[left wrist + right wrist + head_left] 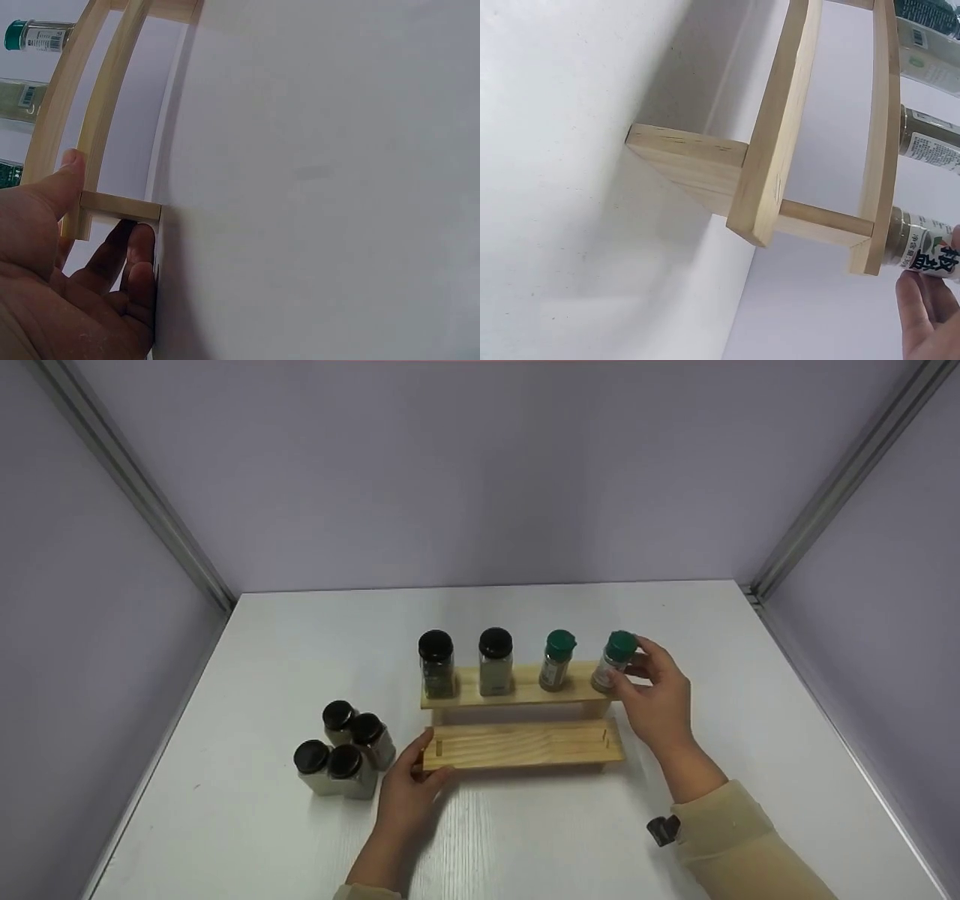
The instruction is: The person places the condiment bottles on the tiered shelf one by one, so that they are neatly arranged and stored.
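Note:
A two-step wooden spice rack (525, 746) stands on the white table. My left hand (405, 799) grips the left end of its lower step, the thumb on the front edge. At the right end of the upper step, my right hand (661, 709) pinches a green-capped spice jar (615, 656); in the right wrist view this labelled jar (922, 244) stands upon the shelf board. Another green-capped jar (556, 660) is to its left. Two larger black-capped jars (496, 664) (437, 666) occupy the left half of that step. The lower step holds no jars.
Left of the rack, several black-capped jars (355, 772) stand close together on the table (225, 825). A small black object (663, 831) is at the right sleeve's cuff. Pale panels (480, 472) enclose the back and sides.

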`<state>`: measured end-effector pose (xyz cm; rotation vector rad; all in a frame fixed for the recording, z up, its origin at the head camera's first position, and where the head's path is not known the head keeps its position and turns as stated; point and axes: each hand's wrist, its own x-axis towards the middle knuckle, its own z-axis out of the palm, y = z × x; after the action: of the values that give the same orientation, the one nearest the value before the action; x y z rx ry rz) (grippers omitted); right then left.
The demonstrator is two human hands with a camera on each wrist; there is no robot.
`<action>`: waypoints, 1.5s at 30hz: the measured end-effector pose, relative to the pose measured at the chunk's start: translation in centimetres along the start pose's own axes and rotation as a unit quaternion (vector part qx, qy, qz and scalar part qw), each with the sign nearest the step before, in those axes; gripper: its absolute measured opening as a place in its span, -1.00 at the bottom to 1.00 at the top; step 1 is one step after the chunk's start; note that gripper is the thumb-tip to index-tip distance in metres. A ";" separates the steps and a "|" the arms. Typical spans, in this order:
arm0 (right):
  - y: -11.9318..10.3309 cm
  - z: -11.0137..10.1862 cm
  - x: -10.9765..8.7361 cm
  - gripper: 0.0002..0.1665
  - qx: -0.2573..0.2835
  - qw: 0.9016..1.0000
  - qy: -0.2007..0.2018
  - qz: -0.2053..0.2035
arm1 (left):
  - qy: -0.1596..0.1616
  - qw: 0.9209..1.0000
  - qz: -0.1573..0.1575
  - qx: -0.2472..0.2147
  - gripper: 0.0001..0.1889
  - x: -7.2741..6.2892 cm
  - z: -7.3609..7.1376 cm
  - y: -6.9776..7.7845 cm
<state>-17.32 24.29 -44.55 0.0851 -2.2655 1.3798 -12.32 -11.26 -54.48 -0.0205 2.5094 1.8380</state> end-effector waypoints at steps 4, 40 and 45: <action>0.0 0.3 0.1 -0.38 -0.008 1.000 -0.005 0.006 | 0.001 1.000 0.001 -0.005 -0.24 -0.1 0.0 0.0; 1.9 -1.6 -2.6 -0.29 -0.004 0.996 0.016 0.088 | -0.003 1.000 -0.012 -0.022 -0.23 0.0 0.1 -0.2; 2.9 -2.0 -3.6 -0.24 0.039 0.990 0.007 0.135 | -0.001 0.999 -0.025 -0.020 -0.24 0.0 0.2 -0.2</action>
<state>-14.27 26.75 -47.67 -0.2115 -2.2748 1.6000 -12.34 -11.16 -54.71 -0.0818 2.4465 1.8682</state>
